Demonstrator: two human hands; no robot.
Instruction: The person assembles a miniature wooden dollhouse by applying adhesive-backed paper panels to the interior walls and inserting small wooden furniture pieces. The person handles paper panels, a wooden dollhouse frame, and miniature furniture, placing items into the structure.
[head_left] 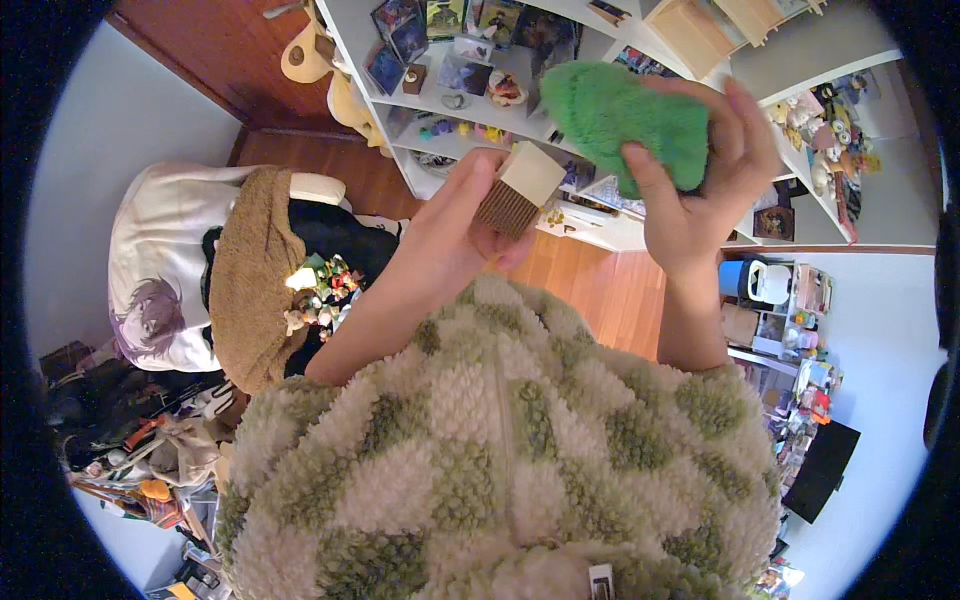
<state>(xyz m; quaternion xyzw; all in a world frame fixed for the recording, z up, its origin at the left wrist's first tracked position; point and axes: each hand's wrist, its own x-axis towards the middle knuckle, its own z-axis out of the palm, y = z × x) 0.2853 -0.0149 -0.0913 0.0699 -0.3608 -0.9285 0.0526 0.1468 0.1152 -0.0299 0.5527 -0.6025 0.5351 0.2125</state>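
Note:
In my left hand (440, 230) is a small square block (530, 176) with a smooth cream top and a ribbed brown side. The fingers close around it, some of them hidden behind it. My right hand (694, 216) grips a fuzzy green cloth (620, 118), its thumb pressed on the front and the other fingers partly behind. The cloth is raised in front of a white shelf unit (400, 128), slightly farther off than the block, and the two are apart.
Small figures, framed pictures and ornaments fill the shelves. Light wooden boxes (690, 35) stand at the upper right. At left, a seat carries a white cover (165, 240), a brown fleece (245, 290) and a cluster of small plush toys (330, 290). Wooden floor (600, 290) shows below the shelf.

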